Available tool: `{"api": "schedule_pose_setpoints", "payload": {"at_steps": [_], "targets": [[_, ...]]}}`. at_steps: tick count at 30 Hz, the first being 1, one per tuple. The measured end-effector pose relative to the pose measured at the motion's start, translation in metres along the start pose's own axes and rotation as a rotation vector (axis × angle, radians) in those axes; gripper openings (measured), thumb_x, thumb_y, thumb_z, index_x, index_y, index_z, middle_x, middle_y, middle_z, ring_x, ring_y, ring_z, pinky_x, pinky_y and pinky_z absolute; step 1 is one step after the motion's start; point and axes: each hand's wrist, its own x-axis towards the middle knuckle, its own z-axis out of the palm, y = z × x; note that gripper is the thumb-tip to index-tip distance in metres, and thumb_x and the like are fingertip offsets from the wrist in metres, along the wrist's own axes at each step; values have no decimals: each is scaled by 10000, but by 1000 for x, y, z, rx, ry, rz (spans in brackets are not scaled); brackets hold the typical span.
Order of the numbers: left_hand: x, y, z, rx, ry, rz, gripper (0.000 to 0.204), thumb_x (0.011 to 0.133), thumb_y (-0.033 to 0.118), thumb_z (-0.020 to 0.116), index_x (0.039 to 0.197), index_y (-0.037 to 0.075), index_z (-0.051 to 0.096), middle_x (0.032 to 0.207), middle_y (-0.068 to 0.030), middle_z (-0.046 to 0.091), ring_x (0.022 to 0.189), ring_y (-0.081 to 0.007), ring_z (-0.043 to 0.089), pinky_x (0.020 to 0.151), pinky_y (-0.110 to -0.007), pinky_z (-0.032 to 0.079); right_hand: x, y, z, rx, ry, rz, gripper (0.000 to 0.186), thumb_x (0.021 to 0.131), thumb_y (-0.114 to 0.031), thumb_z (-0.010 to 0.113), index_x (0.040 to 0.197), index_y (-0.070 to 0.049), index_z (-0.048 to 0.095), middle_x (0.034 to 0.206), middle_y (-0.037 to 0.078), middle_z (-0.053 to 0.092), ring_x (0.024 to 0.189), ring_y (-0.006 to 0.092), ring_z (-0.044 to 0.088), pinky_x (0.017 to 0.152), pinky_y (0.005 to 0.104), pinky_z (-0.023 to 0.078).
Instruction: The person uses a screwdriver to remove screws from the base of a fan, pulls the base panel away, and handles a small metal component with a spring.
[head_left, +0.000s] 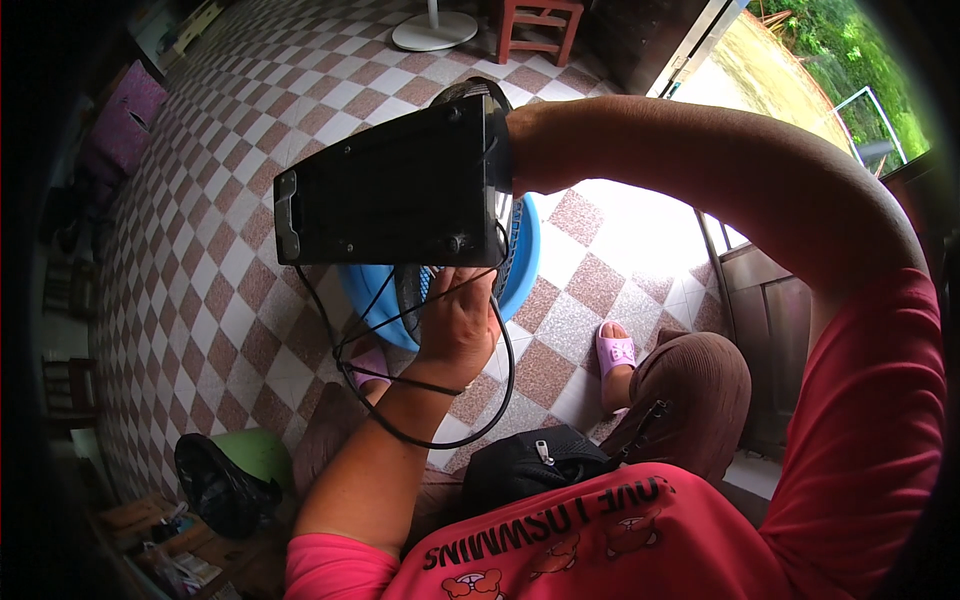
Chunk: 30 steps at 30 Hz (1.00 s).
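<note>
Lifted in front of me is a black electric fan (390, 190), its flat rectangular base turned toward me. Part of its round grille (478, 88) shows beyond the base's far right corner. My left hand (458, 330) grips the fan at the base's near edge, beside more dark grille, with the fingertips partly hidden. On the right side my right hand (540, 150) reaches behind the base and holds the fan there; its fingers are out of sight. A black power cord (508, 385) loops down and crosses my left wrist. Below the fan stands a blue basin (527, 255).
Checkered tiles cover the floor (240, 240). A red wooden stool (540, 30) and a round white stand base (434, 31) are at the back. Near left is a green bin (250, 455) with a black bag. A black pouch (530, 465) rests at my lap. An open doorway lies right.
</note>
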Motion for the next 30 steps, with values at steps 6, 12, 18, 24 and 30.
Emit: {"api": "schedule_pose_setpoints", "payload": {"at_steps": [6, 12, 18, 24, 30], "targets": [[3, 2, -3, 2, -4, -2, 437, 648, -79, 578, 1041, 44, 432, 1223, -230, 489, 1083, -382, 483, 956, -449, 353, -2, 0, 8, -181, 108, -12, 227, 896, -269, 505, 1009, -107, 618, 926, 87, 633, 830, 198, 622, 677, 322, 498], [1, 0, -3, 16, -5, -17, 446, 660, -58, 591, 1061, 52, 427, 1229, -215, 493, 1034, -371, 503, 906, -436, 378, 13, 16, 24, -271, 178, -127, 234, 909, -299, 494, 1034, -145, 620, 938, 76, 628, 871, 195, 621, 741, 348, 499], [0, -2, -3, 28, 12, -25, 456, 664, -47, 598, 1074, 59, 429, 1247, -196, 484, 1011, -368, 506, 898, -435, 382, 22, 36, 29, 79, 245, -298, 236, 877, -247, 511, 1091, -159, 564, 1033, 76, 581, 921, 232, 593, 759, 381, 486], [1, 0, -5, 30, -5, -45, 447, 667, -46, 599, 1070, 61, 437, 1262, -183, 472, 1018, -369, 502, 899, -434, 385, 29, 27, 26, -256, 160, -302, 179, 888, -255, 520, 1008, -155, 606, 963, 59, 615, 883, 203, 606, 769, 361, 490], [1, -1, -6, 29, 16, -48, 442, 667, -43, 607, 1064, 56, 441, 1248, -184, 484, 1022, -375, 505, 899, -438, 391, 6, 7, 10, -442, 256, -249, 162, 892, -232, 522, 948, -127, 631, 918, 54, 635, 881, 193, 612, 796, 349, 484]]}}
